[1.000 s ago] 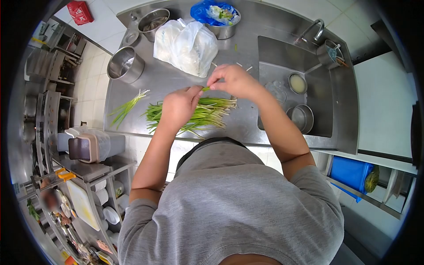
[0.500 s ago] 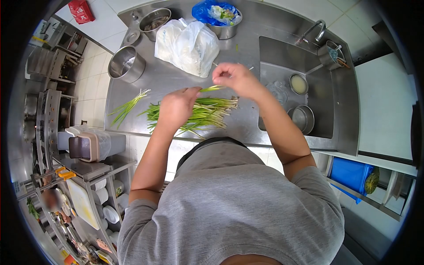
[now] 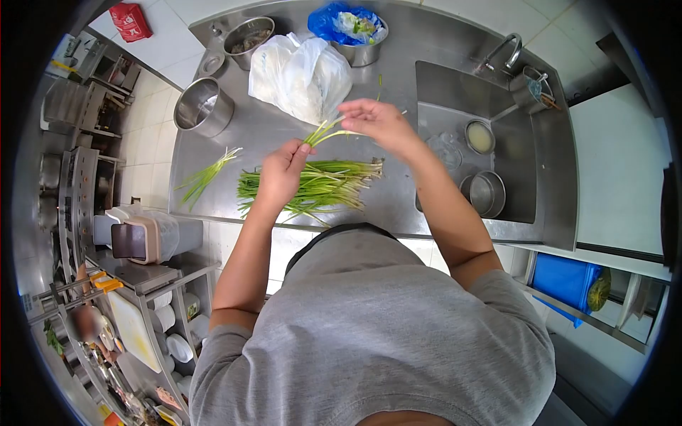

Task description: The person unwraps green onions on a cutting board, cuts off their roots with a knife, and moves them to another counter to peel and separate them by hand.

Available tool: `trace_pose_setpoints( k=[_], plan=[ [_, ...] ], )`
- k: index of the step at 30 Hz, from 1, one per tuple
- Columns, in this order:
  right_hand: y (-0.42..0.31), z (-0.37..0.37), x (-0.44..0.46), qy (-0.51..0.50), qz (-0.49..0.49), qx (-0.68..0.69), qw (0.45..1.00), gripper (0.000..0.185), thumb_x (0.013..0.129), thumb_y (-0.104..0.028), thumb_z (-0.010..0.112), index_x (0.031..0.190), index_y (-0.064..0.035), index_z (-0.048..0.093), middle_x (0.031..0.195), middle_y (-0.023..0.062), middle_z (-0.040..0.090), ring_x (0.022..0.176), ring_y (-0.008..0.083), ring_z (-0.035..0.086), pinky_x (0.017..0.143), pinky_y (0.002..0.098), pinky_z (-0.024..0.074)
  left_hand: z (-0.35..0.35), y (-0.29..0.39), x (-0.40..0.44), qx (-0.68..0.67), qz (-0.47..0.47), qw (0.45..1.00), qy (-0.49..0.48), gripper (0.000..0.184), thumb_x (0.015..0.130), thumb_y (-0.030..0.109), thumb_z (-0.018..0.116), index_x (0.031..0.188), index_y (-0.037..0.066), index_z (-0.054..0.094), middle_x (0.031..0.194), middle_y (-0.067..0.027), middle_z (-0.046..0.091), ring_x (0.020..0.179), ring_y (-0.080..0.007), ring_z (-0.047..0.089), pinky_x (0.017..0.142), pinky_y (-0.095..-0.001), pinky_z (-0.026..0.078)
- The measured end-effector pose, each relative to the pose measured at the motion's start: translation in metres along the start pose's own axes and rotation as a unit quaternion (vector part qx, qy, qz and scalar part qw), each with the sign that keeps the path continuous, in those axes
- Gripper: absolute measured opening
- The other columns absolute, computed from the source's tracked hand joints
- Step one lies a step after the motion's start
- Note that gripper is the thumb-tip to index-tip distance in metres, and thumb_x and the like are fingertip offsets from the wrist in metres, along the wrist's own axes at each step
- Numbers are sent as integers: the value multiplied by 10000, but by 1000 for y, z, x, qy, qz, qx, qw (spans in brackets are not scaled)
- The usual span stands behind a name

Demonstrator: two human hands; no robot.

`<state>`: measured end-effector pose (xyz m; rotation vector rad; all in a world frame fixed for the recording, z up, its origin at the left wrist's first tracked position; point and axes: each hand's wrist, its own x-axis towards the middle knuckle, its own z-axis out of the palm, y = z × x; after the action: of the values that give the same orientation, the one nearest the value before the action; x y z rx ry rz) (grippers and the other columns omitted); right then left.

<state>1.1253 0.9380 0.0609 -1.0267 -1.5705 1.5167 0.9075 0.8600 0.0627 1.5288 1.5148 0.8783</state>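
My left hand is closed round a few chives, their pale ends fanning out to the right. Just right of it, my right hand is raised beside those ends, fingers stretched out and apart; whether it touches a stem I cannot tell. Below both hands a large pile of chives lies on the steel counter, pale and brownish ends to the right. A smaller bunch of chives rests at the counter's left, pale ends pointing away from me.
Behind my hands stand a white plastic bag, a steel pot and a blue bag of scraps in a pot. To the right is a sink with bowls and a tap. A bin stands at left.
My right hand has opened from a pinch and its fingers have straightened. The chives in my left hand have tilted upward and spread. A green scrap now shows near the sink's left edge.
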Motion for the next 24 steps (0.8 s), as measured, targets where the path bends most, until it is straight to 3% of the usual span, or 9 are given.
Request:
trace_pose_setpoints(
  k=[1, 4, 7, 10, 13, 16, 22, 24],
  plan=[
    [-2, 3, -1, -30, 7, 55, 998, 303, 798, -210, 711, 1049, -51, 654, 979, 75, 662, 876, 135, 598, 772, 272, 477, 1, 4, -2, 25, 12, 1000, 2, 247, 946, 224, 505, 884, 19, 628, 589, 10, 444, 558, -82, 386, 528, -245, 330],
    [-3, 1, 3, -86, 18, -19, 996, 224, 780, -177, 717, 968, -60, 686, 910, 64, 674, 859, 98, 590, 741, 267, 472, 2, 12, -3, 86, 34, 996, -1, 239, 940, 222, 511, 885, 21, 629, 606, -41, 506, 566, -114, 428, 554, -270, 372],
    [-20, -1, -2, -102, 36, -188, 976, 107, 822, -130, 662, 873, -37, 676, 902, 45, 657, 871, 101, 597, 734, 259, 465, 0, 12, -3, 113, 24, 993, -13, 231, 935, 221, 515, 886, 28, 631, 624, -77, 539, 573, -133, 453, 572, -283, 394],
    [-17, -2, -5, -96, -128, -368, 916, 70, 814, -88, 638, 841, -24, 637, 822, 46, 627, 815, 130, 588, 706, 280, 450, -4, 16, -5, 134, 10, 991, -24, 231, 936, 224, 514, 884, 33, 632, 625, -85, 541, 576, -133, 458, 577, -281, 399],
    [-11, 4, -8, -50, -216, -386, 896, 57, 811, -65, 617, 846, -23, 603, 768, 54, 582, 770, 163, 562, 710, 299, 442, -5, 18, -6, 143, 0, 989, -36, 236, 937, 229, 512, 880, 33, 631, 623, -82, 534, 579, -131, 456, 583, -281, 403],
    [-8, 11, -11, 19, -128, -180, 975, 58, 837, -68, 602, 879, -28, 598, 796, 36, 591, 783, 139, 549, 734, 280, 439, -4, 14, -5, 113, 22, 993, -26, 240, 937, 233, 512, 880, 32, 629, 617, -75, 523, 577, -127, 449, 579, -282, 402],
    [17, 17, -7, 84, -44, 85, 992, 107, 838, -125, 629, 895, -34, 627, 815, 32, 615, 732, 99, 548, 691, 277, 456, -6, 19, -4, 112, 23, 993, -19, 234, 937, 234, 513, 878, 36, 624, 616, -81, 532, 573, -137, 462, 575, -288, 403],
    [15, 5, -7, 38, -13, -16, 999, 127, 840, -147, 634, 905, -38, 637, 827, 35, 631, 743, 100, 558, 702, 273, 461, -9, 20, -6, 126, 5, 992, -13, 232, 937, 235, 515, 875, 38, 623, 624, -88, 545, 572, -146, 472, 576, -288, 404]
  ],
)
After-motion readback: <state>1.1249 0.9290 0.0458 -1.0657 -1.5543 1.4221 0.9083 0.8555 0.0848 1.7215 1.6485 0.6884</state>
